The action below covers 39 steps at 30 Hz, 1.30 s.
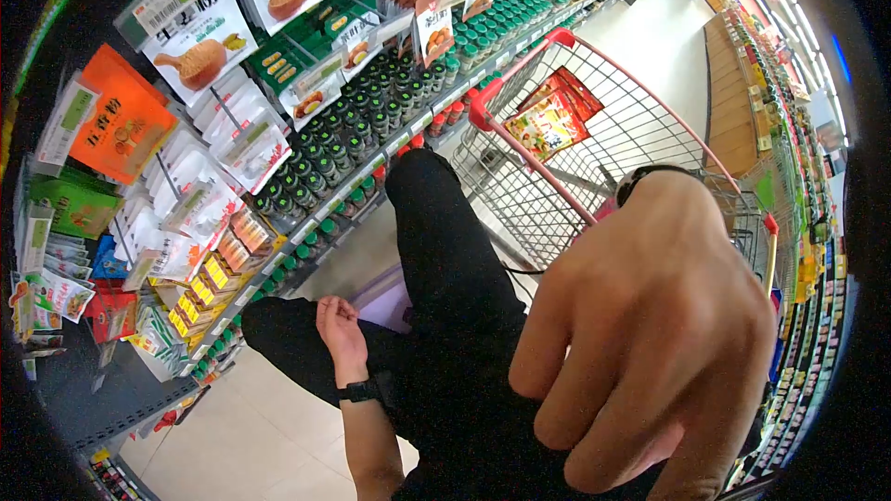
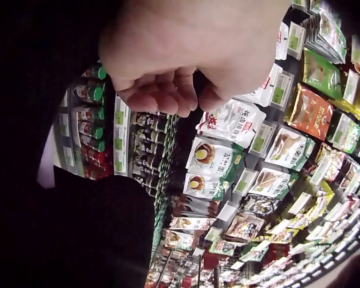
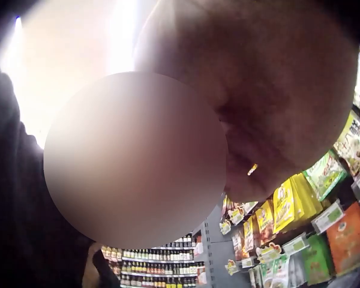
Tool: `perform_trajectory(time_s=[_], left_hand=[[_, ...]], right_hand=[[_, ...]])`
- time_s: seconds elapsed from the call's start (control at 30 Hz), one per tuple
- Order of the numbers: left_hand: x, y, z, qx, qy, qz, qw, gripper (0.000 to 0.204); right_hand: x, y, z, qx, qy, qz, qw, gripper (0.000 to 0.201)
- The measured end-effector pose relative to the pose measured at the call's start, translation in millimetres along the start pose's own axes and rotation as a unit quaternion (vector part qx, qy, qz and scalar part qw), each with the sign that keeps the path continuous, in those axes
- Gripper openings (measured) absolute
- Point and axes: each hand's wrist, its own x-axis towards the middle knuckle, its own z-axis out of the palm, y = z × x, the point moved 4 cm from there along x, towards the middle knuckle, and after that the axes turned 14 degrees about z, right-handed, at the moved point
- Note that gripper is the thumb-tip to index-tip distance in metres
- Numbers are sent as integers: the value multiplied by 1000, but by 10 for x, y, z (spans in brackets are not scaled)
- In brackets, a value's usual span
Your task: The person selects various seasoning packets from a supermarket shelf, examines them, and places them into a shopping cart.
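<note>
My right hand [image 1: 650, 325] is raised close in front of the head camera, back of the hand up and fingers bent downward. In the right wrist view the same hand [image 3: 270, 102] is beside a blurred round area, and nothing shows in its fingers. Low over my dark-trousered leg, my left hand [image 1: 343, 334] hangs with loosely curled fingers and holds nothing; a dark band is round its wrist. From the left wrist, that hand [image 2: 192, 54] overlaps the shelf of seasoning packets [image 2: 234, 123]. Rows of small dark jars with green lids [image 1: 320, 162] stand nearby.
A red-trimmed wire shopping cart [image 1: 640, 97] stands ahead, with food packets [image 1: 548, 125] in it. Hanging at the left are an orange spice packet [image 1: 121, 116] and white packets [image 1: 200, 60]. Pale floor tiles [image 1: 260, 427] lie below; more shelves [image 1: 817, 315] line the right.
</note>
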Motion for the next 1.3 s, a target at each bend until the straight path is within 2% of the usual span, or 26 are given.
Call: perform_trajectory(time_s=[0.03,0.1,0.17,0.2,0.27,0.3,0.33,0.37,0.4,0.43,0.47,0.5,0.53,0.57,0.6,0.67,0.7,0.8,0.83,0.93,0.97,1.07,1.23,1.3], left_hand=[[-5,20,23,7,-2,2,1000,6],[-24,61,64,11,-3,3,1000,6],[-21,49,83,15,10,-8,1000,6],[-14,50,76,17,17,-11,1000,6],[25,-11,12,14,-12,-14,1000,6],[38,-27,13,18,-13,-16,1000,6],[52,-41,24,23,-16,-19,999,5],[58,-47,42,35,-17,-22,999,5],[64,-49,76,47,-18,-26,998,5],[71,-56,114,57,-19,-28,998,4],[70,-61,139,61,-23,-30,997,5],[67,-62,156,65,-26,-32,997,5],[70,-68,166,68,-28,-32,997,5],[75,-83,163,70,-32,-31,997,6],[76,-101,147,73,-34,-31,996,6],[67,-112,118,84,-48,-31,995,6],[51,-112,105,91,-58,-32,994,6],[34,-51,171,106,-43,-20,993,7],[25,-42,190,108,-31,-16,994,9],[57,-83,148,107,-35,-14,994,8],[54,-93,128,105,-35,-13,994,8],[39,-80,100,108,-35,-10,994,7],[47,-91,88,120,-51,-10,991,7],[64,-126,93,128,-51,-13,990,7]], right_hand=[[-12,-5,-19,-25,30,0,999,16],[-201,-42,-90,-91,138,93,982,14],[-488,-30,-287,-189,256,173,932,17],[-698,8,-496,-262,322,200,888,21],[-1252,53,-1007,-285,420,305,806,23],[-1661,224,-1311,-250,455,348,781,22],[-2144,388,-1515,-213,493,414,735,21],[-2610,507,-1627,-225,484,488,690,23],[-3155,678,-1712,-235,477,577,619,20],[-3510,808,-1652,-245,489,633,548,21],[-4216,1081,-1703,-322,421,667,523,26],[-4423,1196,-1564,-312,419,722,453,28],[-4605,1358,-1450,-332,401,720,459,30],[-4922,1537,-1356,-360,434,704,431,34],[-5023,1621,-1249,-352,444,698,437,47],[-5366,1864,-1114,-441,451,667,397,65],[-5258,1856,-1047,-439,452,679,376,75],[-5023,1875,-1018,-481,445,693,300,79],[-4974,1890,-1020,-517,445,682,265,77],[-4863,1932,-1097,-548,397,717,166,74],[-4908,1996,-1110,-595,393,688,139,71],[-4934,2075,-1127,-604,393,683,120,72],[-5050,2204,-1079,-599,458,635,167,59],[-5062,2214,-1117,-616,465,614,169,53]])
